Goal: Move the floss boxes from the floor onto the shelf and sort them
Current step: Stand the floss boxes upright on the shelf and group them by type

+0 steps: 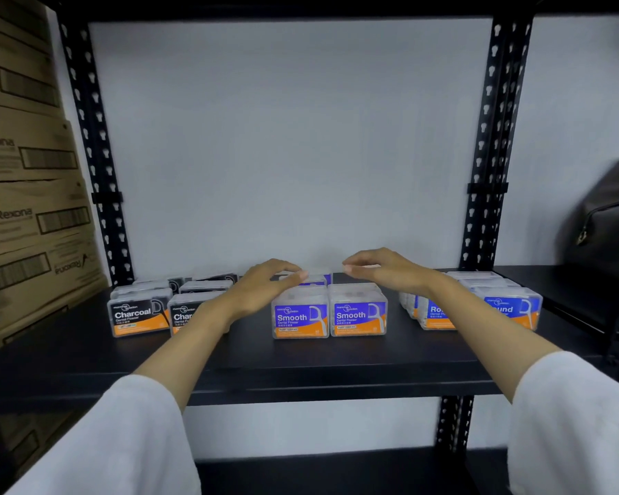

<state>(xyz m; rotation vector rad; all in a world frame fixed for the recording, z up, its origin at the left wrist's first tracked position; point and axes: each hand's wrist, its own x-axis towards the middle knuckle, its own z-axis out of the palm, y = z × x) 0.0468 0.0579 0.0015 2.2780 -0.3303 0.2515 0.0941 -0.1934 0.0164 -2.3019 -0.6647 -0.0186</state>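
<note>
Both hands are loose and holding nothing, left hand and right hand hovering over the Smooth boxes on the shelf. Charcoal boxes sit off to the left hand's outer side, Round boxes just past the right wrist.

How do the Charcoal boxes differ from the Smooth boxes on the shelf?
The Charcoal boxes carry black labels; the Smooth boxes carry purple-blue ones. The Charcoal boxes sit at the shelf's left end, the Smooth boxes in the middle. The left hand hovers over the Smooth boxes, while its forearm partly hides one Charcoal box. Both kinds are clear plastic boxes with an orange band, facing forward in rows.
</note>
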